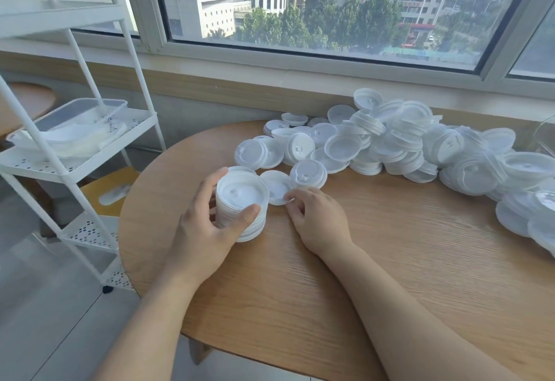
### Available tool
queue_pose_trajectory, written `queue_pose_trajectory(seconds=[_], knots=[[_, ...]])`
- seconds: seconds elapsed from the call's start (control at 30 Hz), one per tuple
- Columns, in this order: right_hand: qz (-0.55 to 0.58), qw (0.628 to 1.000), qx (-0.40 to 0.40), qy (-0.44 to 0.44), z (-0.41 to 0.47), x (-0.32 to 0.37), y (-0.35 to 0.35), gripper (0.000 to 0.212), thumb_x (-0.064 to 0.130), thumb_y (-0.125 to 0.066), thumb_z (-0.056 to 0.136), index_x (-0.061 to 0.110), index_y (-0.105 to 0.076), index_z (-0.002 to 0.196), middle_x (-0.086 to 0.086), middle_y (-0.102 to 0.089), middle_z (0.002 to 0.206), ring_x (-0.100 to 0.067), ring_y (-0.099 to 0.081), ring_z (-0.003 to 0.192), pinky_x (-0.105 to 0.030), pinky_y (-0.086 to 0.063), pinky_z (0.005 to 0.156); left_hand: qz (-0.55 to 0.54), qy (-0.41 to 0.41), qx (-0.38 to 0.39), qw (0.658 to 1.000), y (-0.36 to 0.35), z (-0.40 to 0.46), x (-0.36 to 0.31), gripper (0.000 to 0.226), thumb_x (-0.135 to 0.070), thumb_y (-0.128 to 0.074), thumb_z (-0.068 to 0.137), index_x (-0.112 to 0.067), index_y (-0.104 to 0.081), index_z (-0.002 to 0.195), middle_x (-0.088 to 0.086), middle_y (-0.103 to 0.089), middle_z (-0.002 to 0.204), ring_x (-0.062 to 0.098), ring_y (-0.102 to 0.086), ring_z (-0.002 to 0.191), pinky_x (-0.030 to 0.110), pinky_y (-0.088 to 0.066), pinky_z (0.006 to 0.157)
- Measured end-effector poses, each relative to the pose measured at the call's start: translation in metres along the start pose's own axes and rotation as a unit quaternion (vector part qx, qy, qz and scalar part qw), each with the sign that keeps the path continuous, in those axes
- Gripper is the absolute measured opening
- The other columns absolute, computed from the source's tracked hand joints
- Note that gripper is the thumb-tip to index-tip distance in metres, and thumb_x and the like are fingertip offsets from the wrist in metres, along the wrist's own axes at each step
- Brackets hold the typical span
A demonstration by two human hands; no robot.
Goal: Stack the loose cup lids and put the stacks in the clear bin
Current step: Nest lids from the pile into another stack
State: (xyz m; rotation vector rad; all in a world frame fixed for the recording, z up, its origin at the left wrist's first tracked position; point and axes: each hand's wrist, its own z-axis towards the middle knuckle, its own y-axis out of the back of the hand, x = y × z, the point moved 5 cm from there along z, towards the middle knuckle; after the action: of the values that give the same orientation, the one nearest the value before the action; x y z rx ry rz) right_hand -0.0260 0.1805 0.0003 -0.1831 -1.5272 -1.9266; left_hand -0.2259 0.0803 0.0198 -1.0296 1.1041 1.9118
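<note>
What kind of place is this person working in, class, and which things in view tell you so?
Probably an upper-floor room, perhaps a café back area: a window overlooking city buildings, a white storage cart, and a wooden table heaped with loose cup lids.

We reach both bare forearms forward. Our left hand [207, 224] curls, thumb and fingers wrapped in a grip. Our right hand [315, 215] lies knuckles-up, fingertips pinching.

1. A stack of lids [241, 206] stands on the tabletop [330, 275] near its left edge.
2. A single lid [276, 187] lies just right of the stack.
3. A heap of loose lids [405, 143] spreads behind and to the right, along the window side.
4. A cart [75, 146] stands left of the tabletop, a container [87, 113] on its middle shelf.
</note>
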Motion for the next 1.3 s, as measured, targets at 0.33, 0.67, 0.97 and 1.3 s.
queue_pose_trajectory(seconds=[0.33, 0.67, 0.97, 1.3], knots=[[0.184, 0.978, -0.097, 0.006, -0.047, -0.016, 0.044, 0.007, 0.025, -0.077, 0.094, 0.027, -0.081, 0.099, 0.015, -0.063, 0.082, -0.013, -0.06, 0.076, -0.015, -0.042, 0.068, -0.022, -0.007, 0.053, 0.998, -0.017, -0.004, -0.008, 0.087, -0.077, -0.075, 0.07, -0.051, -0.045, 0.148, -0.024, -0.064, 0.134, 0.002, -0.061, 0.125, 0.04, -0.054, 0.106], [0.226, 0.941, -0.249, 0.044, -0.07, -0.013, 0.083, 0.011, 0.023, -0.07, 0.098, 0.023, -0.078, 0.105, 0.007, -0.064, 0.091, -0.02, -0.061, 0.077, -0.03, -0.047, 0.067, -0.038, -0.009, 0.103, 0.994, -0.051, -0.005, -0.022, 0.088, -0.076, -0.076, 0.073, -0.052, -0.042, 0.151, -0.044, -0.054, 0.13, -0.018, -0.053, 0.121, 0.01, -0.051, 0.089], [0.241, 0.949, -0.18, 0.096, -0.068, -0.006, 0.073, 0.014, 0.016, -0.07, 0.1, 0.021, -0.078, 0.11, 0.005, -0.063, 0.091, -0.019, -0.056, 0.075, -0.028, -0.047, 0.067, -0.057, -0.03, 0.139, 0.988, -0.073, 0.0, -0.029, 0.081, -0.068, -0.079, 0.075, -0.053, -0.045, 0.146, -0.021, -0.066, 0.135, 0.003, -0.062, 0.126, 0.034, -0.058, 0.097], [0.251, 0.95, -0.163, 0.092, -0.072, -0.004, 0.074, 0.021, 0.022, -0.062, 0.104, 0.021, -0.075, 0.121, 0.005, -0.057, 0.091, -0.017, -0.055, 0.074, -0.021, -0.043, 0.072, -0.064, -0.045, 0.12, 0.99, -0.076, 0.0, -0.031, 0.094, -0.074, -0.074, 0.073, -0.046, -0.039, 0.155, -0.021, -0.063, 0.137, -0.004, -0.061, 0.124, 0.016, -0.053, 0.094]])
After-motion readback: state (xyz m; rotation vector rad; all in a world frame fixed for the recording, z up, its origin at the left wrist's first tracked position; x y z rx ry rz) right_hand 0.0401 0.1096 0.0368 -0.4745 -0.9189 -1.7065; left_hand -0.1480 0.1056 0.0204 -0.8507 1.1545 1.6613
